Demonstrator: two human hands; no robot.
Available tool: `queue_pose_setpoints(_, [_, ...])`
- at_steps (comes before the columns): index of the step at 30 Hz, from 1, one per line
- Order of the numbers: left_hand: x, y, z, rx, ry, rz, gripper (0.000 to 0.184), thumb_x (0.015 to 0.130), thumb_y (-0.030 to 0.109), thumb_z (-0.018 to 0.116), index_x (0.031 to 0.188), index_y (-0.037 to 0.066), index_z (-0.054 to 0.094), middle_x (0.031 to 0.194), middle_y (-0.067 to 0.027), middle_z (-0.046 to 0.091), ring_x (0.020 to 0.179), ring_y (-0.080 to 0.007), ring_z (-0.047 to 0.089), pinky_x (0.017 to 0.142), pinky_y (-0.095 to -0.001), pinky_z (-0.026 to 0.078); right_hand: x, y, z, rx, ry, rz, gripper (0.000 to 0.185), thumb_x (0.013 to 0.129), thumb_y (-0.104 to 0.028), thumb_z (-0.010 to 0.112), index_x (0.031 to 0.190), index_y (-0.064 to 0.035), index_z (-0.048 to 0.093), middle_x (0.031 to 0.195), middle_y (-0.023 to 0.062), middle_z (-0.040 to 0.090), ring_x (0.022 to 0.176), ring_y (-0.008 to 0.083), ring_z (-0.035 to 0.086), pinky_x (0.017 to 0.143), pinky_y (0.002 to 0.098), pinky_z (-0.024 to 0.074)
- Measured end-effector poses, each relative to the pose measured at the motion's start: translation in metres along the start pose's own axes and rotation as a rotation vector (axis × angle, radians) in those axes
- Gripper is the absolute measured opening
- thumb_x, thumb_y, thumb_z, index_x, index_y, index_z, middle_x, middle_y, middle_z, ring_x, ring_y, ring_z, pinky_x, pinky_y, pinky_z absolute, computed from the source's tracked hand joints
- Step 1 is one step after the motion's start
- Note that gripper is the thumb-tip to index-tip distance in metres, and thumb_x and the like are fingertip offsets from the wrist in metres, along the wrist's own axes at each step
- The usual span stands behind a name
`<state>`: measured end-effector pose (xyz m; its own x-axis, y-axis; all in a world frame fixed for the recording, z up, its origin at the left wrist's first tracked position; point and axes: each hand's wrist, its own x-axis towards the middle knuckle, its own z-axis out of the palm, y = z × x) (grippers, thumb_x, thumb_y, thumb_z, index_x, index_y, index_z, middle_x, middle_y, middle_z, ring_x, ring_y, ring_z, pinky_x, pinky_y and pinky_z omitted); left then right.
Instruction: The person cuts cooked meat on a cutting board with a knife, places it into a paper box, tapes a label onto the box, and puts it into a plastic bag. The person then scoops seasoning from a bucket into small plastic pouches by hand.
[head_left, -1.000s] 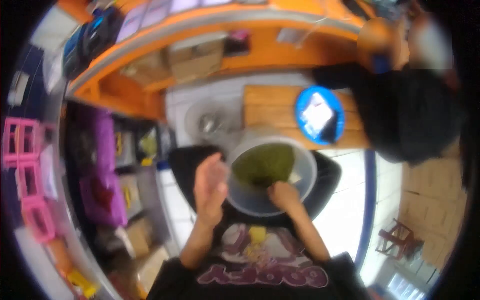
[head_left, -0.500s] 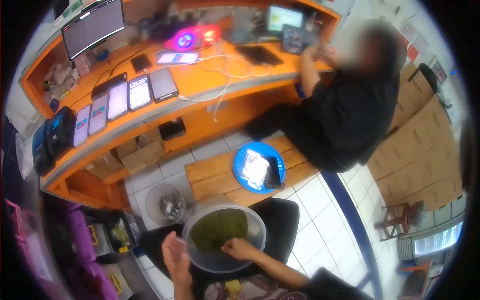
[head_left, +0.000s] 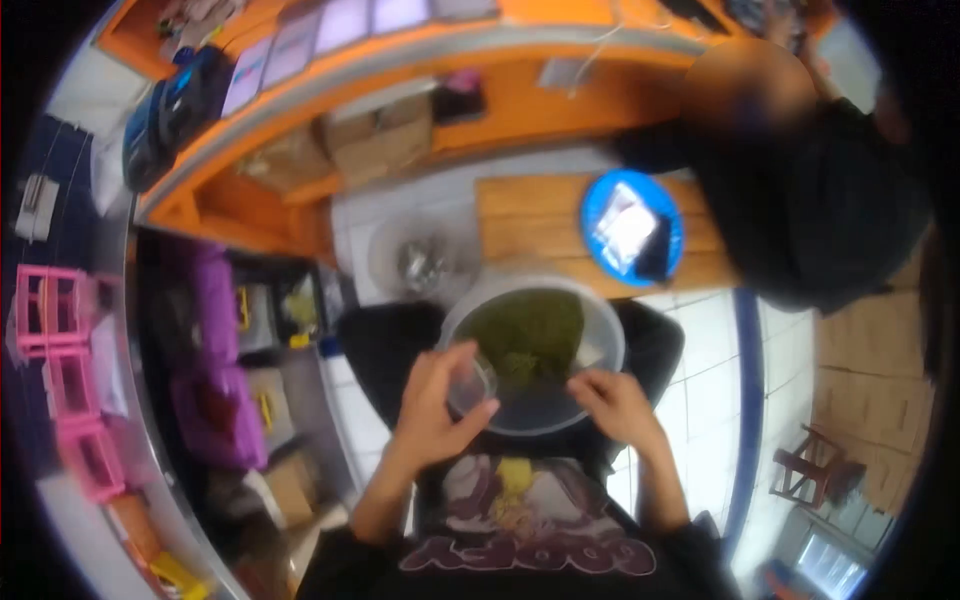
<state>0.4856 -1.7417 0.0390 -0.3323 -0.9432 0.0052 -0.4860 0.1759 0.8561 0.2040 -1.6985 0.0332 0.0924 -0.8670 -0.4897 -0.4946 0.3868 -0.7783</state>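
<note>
A round translucent tub [head_left: 530, 425] rests on the person's lap, with a heap of green, fine-looking stuff [head_left: 525, 330] inside. My left hand [head_left: 440, 405] is at the tub's left rim, its thumb and fingers curved round a small clear round container [head_left: 480, 380]. Over the right side of the tub is my right hand [head_left: 610, 400], fingers pinched together; whatever they hold is too small to make out. A small pale piece [head_left: 590, 355] lies inside the tub near its right wall.
Beyond the tub is a wooden bench [head_left: 520, 225] bearing a blue round tray [head_left: 590, 240]. A clear tub [head_left: 385, 255] with shiny contents stands left of it. A person in black [head_left: 810, 210] sits at the right. Orange counter [head_left: 560, 110] across the back; purple bins [head_left: 220, 420] at left.
Since the last earlier frame the view has tilted down. My left hand has moved in over the tub's rim with the small container, and my right hand has drawn back from the green heap.
</note>
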Motion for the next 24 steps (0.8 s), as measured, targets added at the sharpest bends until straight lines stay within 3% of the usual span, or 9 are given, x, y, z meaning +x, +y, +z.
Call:
queue_pose_setpoints(1, [0.002, 0.000, 0.000, 0.024, -0.009, 0.055, 0.067, 0.075, 0.015, 0.079, 0.134, 0.002, 0.050, 0.104, -0.0122, 0.056, 0.094, -0.0259, 0.053, 0.084, -0.0352, 0.043, 0.002, 0.007, 0.001, 0.061, 0.054, -0.087, 0.018, 0.094, -0.016, 0.064, 0.101, 0.0000, 0.068, 0.081, 0.0107, 0.071, 0.072, 0.0144, 0.066, 0.066, 0.0290, 0.0515])
queue_pose_setpoints(5, [0.002, 0.004, 0.003, 0.116, -0.019, 0.138, 0.065, 0.075, 0.021, 0.079, 0.131, 0.002, 0.053, 0.102, -0.0133, 0.060, 0.094, -0.0299, 0.055, 0.084, -0.0387, 0.042, 0.000, 0.006, -0.012, 0.147, 0.024, -0.050, 0.018, 0.096, -0.015, 0.063, 0.097, 0.0022, 0.069, 0.072, 0.0033, 0.064, 0.068, 0.0070, 0.054, 0.062, 0.0258, 0.0457])
queue_pose_setpoints(12, [0.009, 0.008, 0.008, 0.386, -0.032, 0.188, 0.067, 0.074, 0.027, 0.080, 0.131, 0.003, 0.053, 0.104, -0.0129, 0.061, 0.096, -0.0319, 0.055, 0.084, -0.0415, 0.040, 0.002, 0.000, -0.026, 0.204, 0.014, -0.069, 0.014, 0.095, -0.010, 0.064, 0.096, 0.0028, 0.069, 0.073, -0.0001, 0.064, 0.069, 0.0066, 0.054, 0.062, 0.0246, 0.0453])
queue_pose_setpoints(15, [0.015, 0.008, 0.015, 0.380, -0.039, 0.248, 0.066, 0.074, 0.029, 0.081, 0.129, 0.003, 0.056, 0.104, -0.0129, 0.061, 0.097, -0.0312, 0.055, 0.084, -0.0422, 0.040, -0.001, -0.009, -0.026, 0.212, -0.034, 0.041, 0.014, 0.095, -0.011, 0.064, 0.097, 0.0017, 0.070, 0.075, 0.0026, 0.068, 0.070, 0.0077, 0.059, 0.063, 0.0247, 0.0478])
queue_pose_setpoints(17, [0.018, 0.008, 0.023, 0.350, -0.040, 0.306, 0.064, 0.074, 0.029, 0.081, 0.127, 0.002, 0.057, 0.104, -0.0132, 0.062, 0.097, -0.0309, 0.056, 0.085, -0.0423, 0.041, -0.001, -0.014, -0.028, 0.106, -0.029, -0.119, 0.014, 0.094, -0.012, 0.064, 0.098, -0.0012, 0.071, 0.078, 0.0073, 0.071, 0.071, 0.0114, 0.066, 0.064, 0.0277, 0.0508])
queue_pose_setpoints(18, [0.022, 0.008, 0.030, 0.324, -0.045, 0.341, 0.063, 0.074, 0.030, 0.081, 0.126, 0.002, 0.058, 0.104, -0.0136, 0.062, 0.097, -0.0305, 0.056, 0.085, -0.0425, 0.041, -0.003, -0.025, -0.032, -0.059, -0.027, -0.172, 0.014, 0.093, -0.016, 0.065, 0.099, -0.0053, 0.072, 0.081, 0.0112, 0.071, 0.073, 0.0200, 0.070, 0.064, 0.0322, 0.0539])
queue_pose_setpoints(20, [0.028, 0.010, 0.044, 0.320, -0.059, 0.404, 0.061, 0.074, 0.030, 0.081, 0.123, 0.001, 0.060, 0.105, -0.0152, 0.062, 0.097, -0.0314, 0.056, 0.087, -0.0425, 0.042, -0.007, -0.029, -0.030, -0.377, 0.150, -0.484, 0.018, 0.089, -0.024, 0.068, 0.100, -0.0104, 0.072, 0.083, 0.0078, 0.068, 0.073, 0.0299, 0.067, 0.062, 0.0381, 0.0542])
queue_pose_setpoints(22, [0.034, 0.008, 0.057, 0.308, -0.046, 0.430, 0.059, 0.078, 0.033, 0.078, 0.123, 0.001, 0.058, 0.105, -0.0145, 0.063, 0.097, -0.0309, 0.057, 0.087, -0.0424, 0.043, -0.009, -0.042, -0.026, -0.631, 0.232, -0.601, 0.019, 0.086, -0.022, 0.069, 0.101, -0.0125, 0.072, 0.075, 0.0050, 0.058, 0.068, 0.0227, 0.064, 0.054, 0.0356, 0.0498])
queue_pose_setpoints(24, [0.029, -0.006, 0.070, 0.318, -0.028, 0.424, 0.056, 0.083, 0.035, 0.075, 0.123, 0.000, 0.057, 0.104, -0.0137, 0.063, 0.097, -0.0304, 0.058, 0.088, -0.0423, 0.044, -0.015, -0.053, -0.034, -0.722, 0.308, -0.676, 0.018, 0.085, -0.023, 0.071, 0.100, -0.0126, 0.073, 0.074, 0.0045, 0.058, 0.066, 0.0219, 0.064, 0.053, 0.0345, 0.0496])
